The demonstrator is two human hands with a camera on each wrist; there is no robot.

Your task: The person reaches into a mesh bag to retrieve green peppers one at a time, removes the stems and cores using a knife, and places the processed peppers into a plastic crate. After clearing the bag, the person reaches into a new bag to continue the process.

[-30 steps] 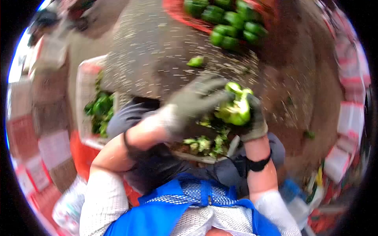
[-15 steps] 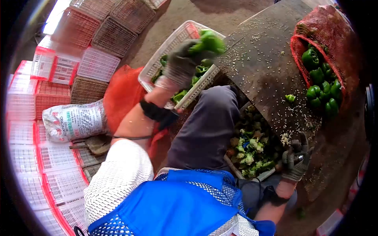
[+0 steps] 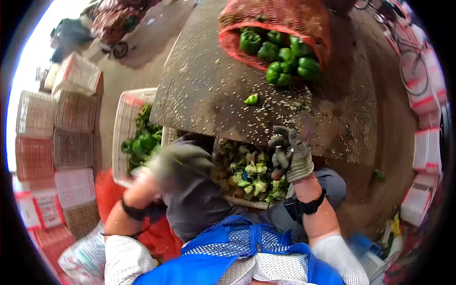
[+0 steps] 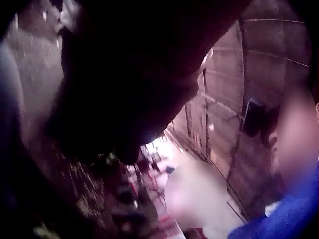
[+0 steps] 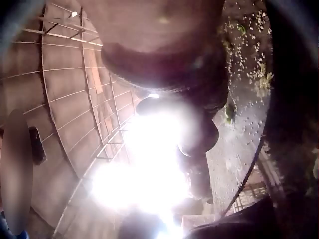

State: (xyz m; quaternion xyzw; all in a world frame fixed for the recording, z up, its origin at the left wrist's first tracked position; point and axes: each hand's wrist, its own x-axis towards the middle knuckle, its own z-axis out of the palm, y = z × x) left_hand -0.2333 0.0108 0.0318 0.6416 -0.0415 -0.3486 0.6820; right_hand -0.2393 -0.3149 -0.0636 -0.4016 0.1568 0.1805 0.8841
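My left hand [image 3: 183, 159], in a grey-green glove, is blurred over my left thigh with no pepper showing in it. Close to its left is a white crate [image 3: 124, 114] with green peppers [image 3: 144, 144]. My gloved right hand [image 3: 297, 156] is at the table's near edge, fingers curled around a small hand tool; a bit of metal and a brown rounded end [image 3: 277, 174] show. Below it, a bin holds pale green pepper cores [image 3: 256, 173]. The left wrist view has the hand as a dark shape; glare washes out much of the right wrist view.
A seed-strewn table [image 3: 190, 90] spreads ahead, with a green pepper scrap [image 3: 251, 99] on it. Beyond lies a red mesh sack [image 3: 280, 16] spilling whole green peppers [image 3: 280, 54]. Stacked crates [image 3: 73, 147] line the left, and a white printed sack [image 3: 83, 256] lies lower left.
Half a second ago my left hand held a green pepper over the white crate; it has come back toward my lap without it. My head view has turned right. The right hand stays near the table edge.
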